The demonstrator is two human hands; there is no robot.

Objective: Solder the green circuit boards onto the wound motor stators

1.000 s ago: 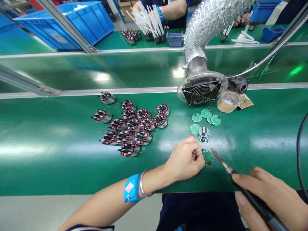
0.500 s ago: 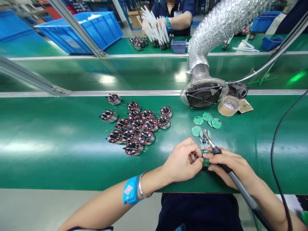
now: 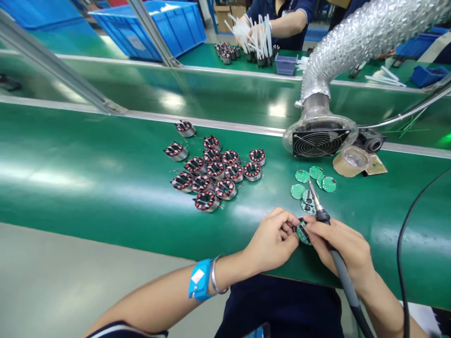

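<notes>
My left hand (image 3: 274,243) is closed, its thumb and fingertips pinching the left edge of a round green circuit board (image 3: 303,234). Dark components show on the board's face, and something dark, partly hidden by my fingers, lies at its upper left edge. My right hand (image 3: 343,246) holds a soldering iron (image 3: 341,272), its metal tip pointing up and away from the held board. The fingertips of that hand also touch the board's right side. Just beyond my hands lie several loose round circuit boards (image 3: 329,184) on the green bench.
Several copper-wound motor stators (image 3: 206,201) stand to the left. A fume extractor fan (image 3: 320,142) with a foil duct (image 3: 322,65) is beyond the boards, beside a round tan container (image 3: 351,162). The iron's black cable (image 3: 401,253) hangs at right. Across the bench, a co-worker (image 3: 289,21) handles white tubes.
My view has turned, so the bench appears tilted. The held board now shows its dark components more plainly, and my right fingers have shifted on its edge. The iron remains in my right hand.
</notes>
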